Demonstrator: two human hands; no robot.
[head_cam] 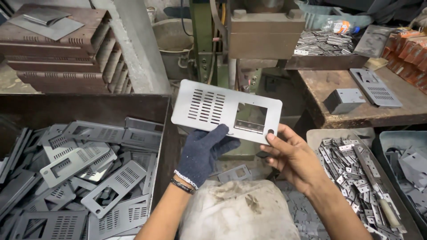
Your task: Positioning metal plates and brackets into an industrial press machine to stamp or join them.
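- Nearest: a dirty whitish sack (238,211) sits at the bottom middle, between the person's two forearms.
- Left hand (202,153), in a dark blue knit glove with a dark band at the wrist, fingers closed on the lower edge of a grey metal plate (224,111), near its middle.
- Right hand (291,155), bare, fingers pinching the plate's lower right corner; thumb tip lies just beside a small round hole there.
- The plate is held up flat facing the camera, slightly tilted, above the sack and clear of everything else. It has rows of vent slots on its left half and a rectangular cut-out on its right half.
- Left: a dark metal bin (89,109) heaped with similar slotted plates (80,178), lying at all angles.
- Right: a tray (318,135) full of small grey hinges (351,169), with a long tool (380,195) lying on top; a second bin (407,160) of grey pieces sits at the far right edge.
- Further right: a wooden worktop (333,89) carrying a small folded metal box (344,100) and another slotted plate (376,86).
- Behind the held plate: a press machine (262,35), green frame with a heavy brown block.
- Far left: a stack of brown slotted housings (58,49).
- Far right: a shelf pile of small flat parts (324,44) and orange boxes (407,51).
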